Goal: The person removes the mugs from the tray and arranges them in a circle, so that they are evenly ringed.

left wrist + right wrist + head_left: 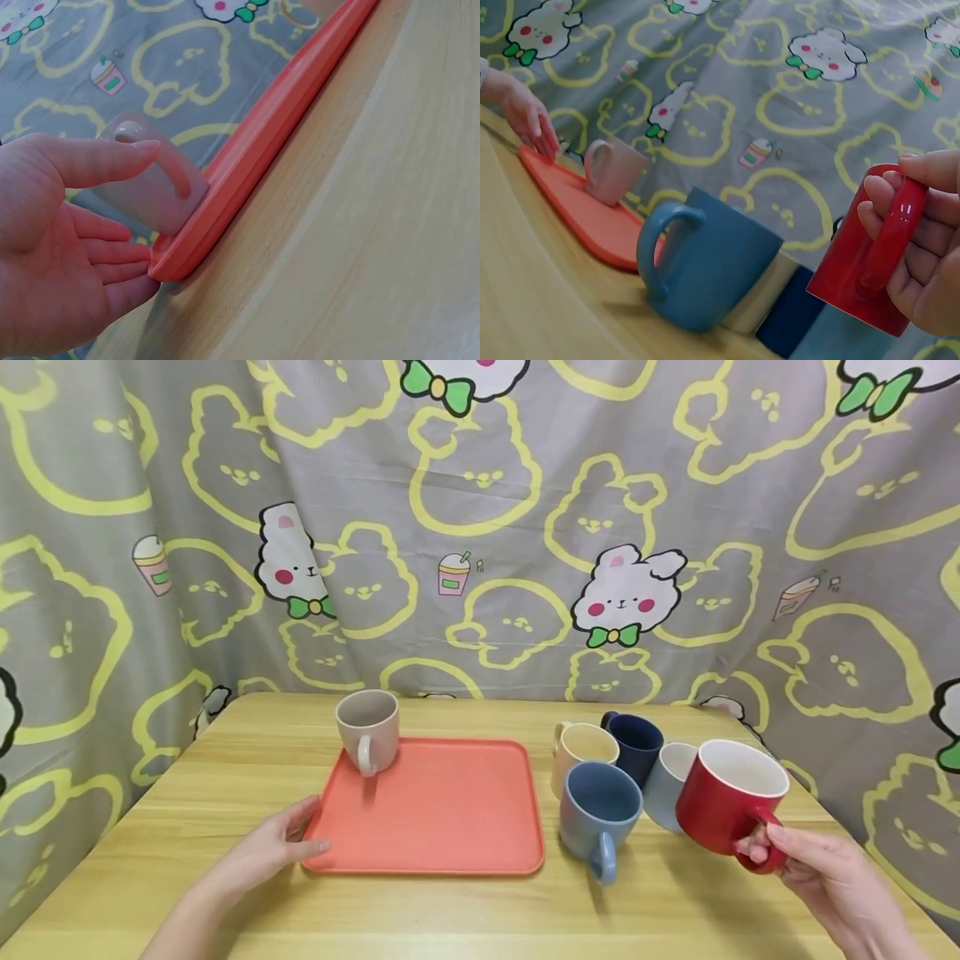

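Note:
My right hand grips a red mug by its handle, fingers curled through the loop; the mug is raised above the table, its white inside showing. At the left edge of a coral-red tray lies my left hand, its fingers relaxed and its fingertips at the rim in the left wrist view, the thumb apart from them. A pinkish-grey mug stands upright at the tray's back left corner, handle toward me. Right of the tray stands a blue mug, its handle facing the front.
Behind the blue mug are a cream mug and a navy mug. A pale blue-grey mug stands partly hidden behind the red one. A grey patterned curtain hangs beyond the wooden table.

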A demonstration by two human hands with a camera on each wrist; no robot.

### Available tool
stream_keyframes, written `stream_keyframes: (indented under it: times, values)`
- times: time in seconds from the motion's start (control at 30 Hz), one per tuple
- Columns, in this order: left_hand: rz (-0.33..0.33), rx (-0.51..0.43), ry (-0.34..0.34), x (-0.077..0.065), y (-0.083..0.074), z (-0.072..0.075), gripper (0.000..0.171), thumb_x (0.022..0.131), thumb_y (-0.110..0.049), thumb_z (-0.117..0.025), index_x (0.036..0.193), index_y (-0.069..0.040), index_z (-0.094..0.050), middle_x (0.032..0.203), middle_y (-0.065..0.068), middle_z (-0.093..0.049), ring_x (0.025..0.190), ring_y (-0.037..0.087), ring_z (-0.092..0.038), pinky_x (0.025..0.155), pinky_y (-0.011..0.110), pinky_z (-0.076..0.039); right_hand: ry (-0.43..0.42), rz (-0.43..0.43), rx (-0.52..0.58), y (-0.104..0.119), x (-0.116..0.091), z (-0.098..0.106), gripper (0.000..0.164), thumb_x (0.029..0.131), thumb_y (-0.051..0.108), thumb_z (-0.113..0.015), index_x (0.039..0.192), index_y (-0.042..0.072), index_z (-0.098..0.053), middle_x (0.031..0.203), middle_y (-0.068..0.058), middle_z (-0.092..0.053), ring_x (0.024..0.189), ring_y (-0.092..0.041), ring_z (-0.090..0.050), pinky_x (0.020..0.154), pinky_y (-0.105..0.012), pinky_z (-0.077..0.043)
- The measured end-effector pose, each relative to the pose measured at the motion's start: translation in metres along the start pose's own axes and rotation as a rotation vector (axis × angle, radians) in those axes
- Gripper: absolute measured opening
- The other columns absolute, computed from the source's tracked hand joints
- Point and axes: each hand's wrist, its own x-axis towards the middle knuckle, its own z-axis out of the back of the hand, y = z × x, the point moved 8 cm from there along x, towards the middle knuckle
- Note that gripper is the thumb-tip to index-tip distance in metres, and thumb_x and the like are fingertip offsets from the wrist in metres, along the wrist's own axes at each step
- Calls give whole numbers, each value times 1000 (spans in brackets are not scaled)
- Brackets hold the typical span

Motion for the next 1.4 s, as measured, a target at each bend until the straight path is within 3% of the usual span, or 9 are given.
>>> stream_keyframes:
  times: [0.17,0.33,0.67,0.93,1.03,1.3,1.4]
  values:
    - [3,-8,7,0,1,-2,87,84,-25,-68,140,17,-15,144,34,-19,132,45,-23,106,52,-21,50,-86,23,-19,-18,9,52,100,-3,-13,107,-2,-65,100,-12,-67,101,-23,-62,89,-25,-48]
    - [11,-10,-1,0,0,0,87,84,-24,-68,140,16,-15,145,33,-19,132,45,-22,107,52,-20,-30,-250,-17,-38,-30,22,48,103,6,-22,106,9,-70,99,-5,-69,100,-18,-62,85,-23,-48]
    - [-8,19,11,1,0,-1,82,86,-20,-65,138,20,-14,143,36,-18,130,48,-23,106,53,-23,-105,-466,-89,-61,-39,31,44,103,17,-29,105,19,-73,102,2,-70,91,-8,-61,82,-19,-47]
    - [-8,4,1,1,0,1,84,85,-22,-67,138,18,-15,143,35,-19,131,47,-23,106,53,-23,-31,-415,67,-63,-41,32,45,103,14,-26,110,11,-70,106,-3,-69,98,-13,-61,88,-21,-47]
    - [2,5,-7,0,0,2,85,84,-24,-67,139,17,-16,144,35,-19,131,46,-23,106,53,-22,-7,-452,99,-65,-40,33,45,103,15,-25,111,11,-70,107,-2,-68,99,-13,-60,90,-22,-46]
    - [14,12,2,0,0,2,85,85,-22,-66,139,18,-14,144,35,-18,131,47,-22,106,53,-22,158,-449,258,-66,-33,19,44,103,10,-22,121,5,-62,119,-7,-63,112,-16,-55,100,-25,-40]
    - [12,13,2,0,0,1,85,85,-23,-66,139,18,-15,143,35,-18,131,47,-22,106,54,-21,121,-481,235,-68,-33,22,45,104,12,-22,120,6,-63,117,-5,-64,110,-15,-56,99,-25,-41]
